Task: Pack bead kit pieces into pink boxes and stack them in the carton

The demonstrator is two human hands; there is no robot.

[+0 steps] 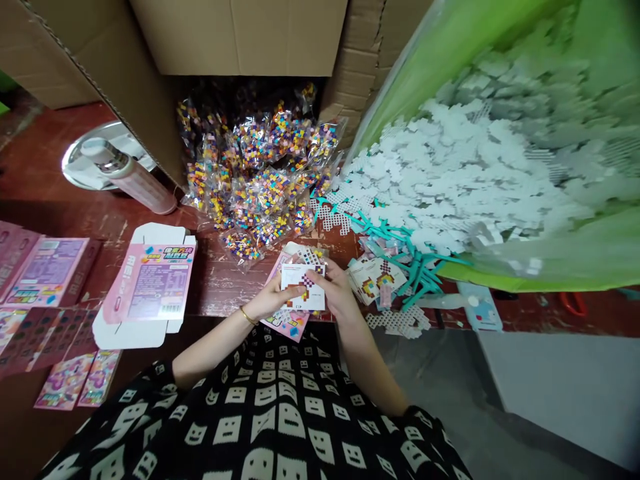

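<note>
Both of my hands hold a small white card [303, 288] printed with a pixel picture, just above the table's front edge. My left hand [273, 298] grips its left side, thumb on the face, a gold bracelet at the wrist. My right hand [336, 291] pinches its right side with the fingers closed. Under the card lies a pink leaflet [290, 324]. More pixel cards [371, 280] sit just to the right, and a heap of clear bags of coloured beads [260, 180] lies behind.
An open pink box [150, 283] lies flat on the left, with more pink boxes [45, 270] and leaflets [75, 380] beyond it. A green sack of white pegboards [470, 173] fills the right, teal tools [400, 243] at its mouth. Cardboard cartons [240, 33] stand behind. A pink bottle [133, 177] lies at the back left.
</note>
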